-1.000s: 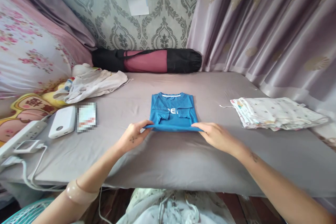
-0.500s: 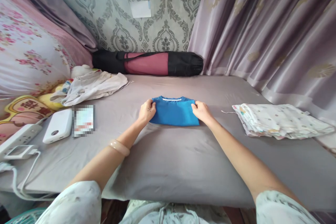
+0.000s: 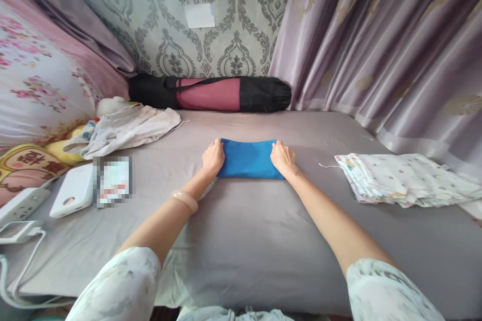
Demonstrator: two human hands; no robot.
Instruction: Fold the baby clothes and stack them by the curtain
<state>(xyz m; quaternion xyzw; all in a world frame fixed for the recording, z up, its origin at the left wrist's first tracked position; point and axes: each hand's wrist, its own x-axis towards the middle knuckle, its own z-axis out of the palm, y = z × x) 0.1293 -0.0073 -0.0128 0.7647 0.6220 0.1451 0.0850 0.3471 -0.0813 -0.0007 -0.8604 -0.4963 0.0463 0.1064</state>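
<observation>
A blue shirt (image 3: pixel 248 160), folded into a flat wide rectangle, is in the middle of the grey-covered bed (image 3: pixel 256 241). At its left edge my left hand (image 3: pixel 213 157) is closed on the fabric, fingers curled in at the upper corner. My right hand (image 3: pixel 283 156) grips the opposite upper corner in the same way. Between the hands the top edge sags slightly. The shirt's collar is out of sight, and my fingertips are partly hidden by the cloth.
Folded patterned white cloth (image 3: pixel 402 179) lies to the right. On the left are a crumpled pale garment (image 3: pixel 139 128), a white power bank (image 3: pixel 73 190), a blurred-out item (image 3: pixel 113 182) and a power strip (image 3: pixel 24 203) with cables. A black and pink roll bag (image 3: pixel 207 94) lies along the wall.
The shirt's collar with its white strip was showing at the top edge; now only plain blue fabric shows there. Both hands have turned with knuckles up, still gripping the sides.
</observation>
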